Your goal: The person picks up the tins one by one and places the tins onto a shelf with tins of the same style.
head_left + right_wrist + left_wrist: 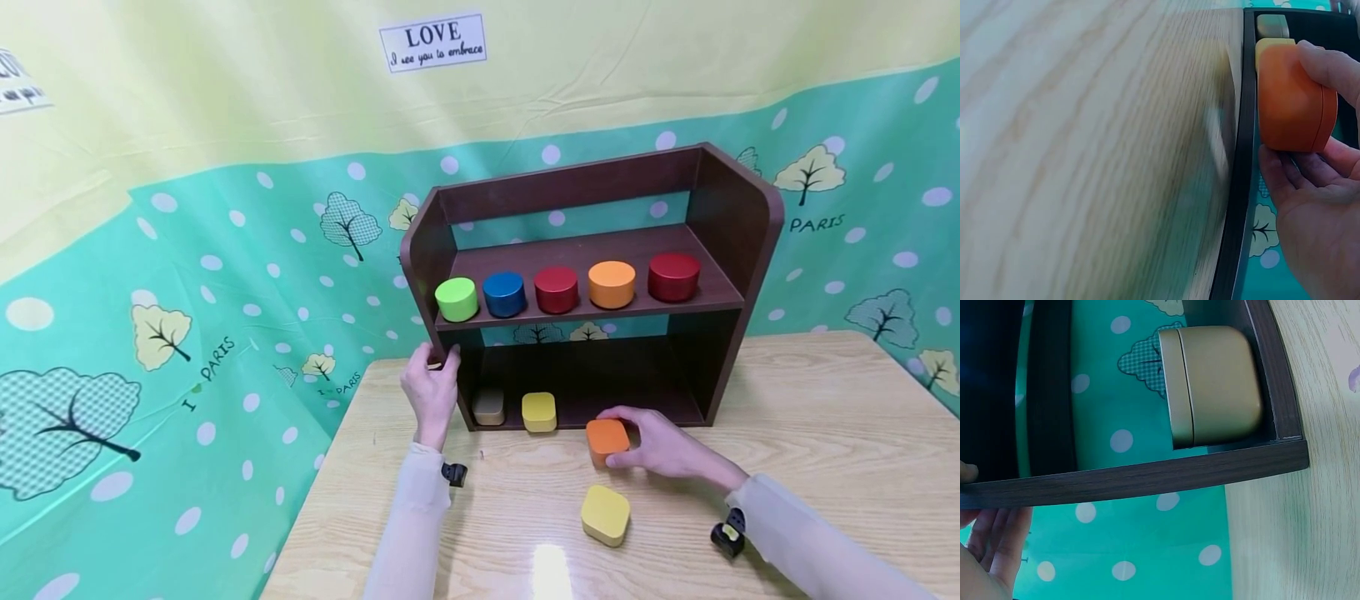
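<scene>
My right hand (pixel 660 446) holds an orange rounded-square tin (pixel 607 440) between thumb and fingers, at the front edge of the lower shelf. In the right wrist view the thumb lies on one side of this tin and the fingers on the other. My left hand (pixel 431 387) grips the left side panel of the dark brown shelf unit (pixel 738 333), thumb on the inner face, fingers outside. On the lower shelf sit a gold-beige square tin (pixel 1219 384), at the left end, and a yellow square tin (pixel 539 412). Another yellow square tin (pixel 605 515) lies on the table before the unit.
Along the upper shelf stand round tins: lime green (pixel 457 299), blue (pixel 505 294), red (pixel 557 290), orange (pixel 611 284) and a darker red (pixel 673 277). A patterned teal and yellow cloth (pixel 300 208) hangs behind the wooden table (pixel 847 417).
</scene>
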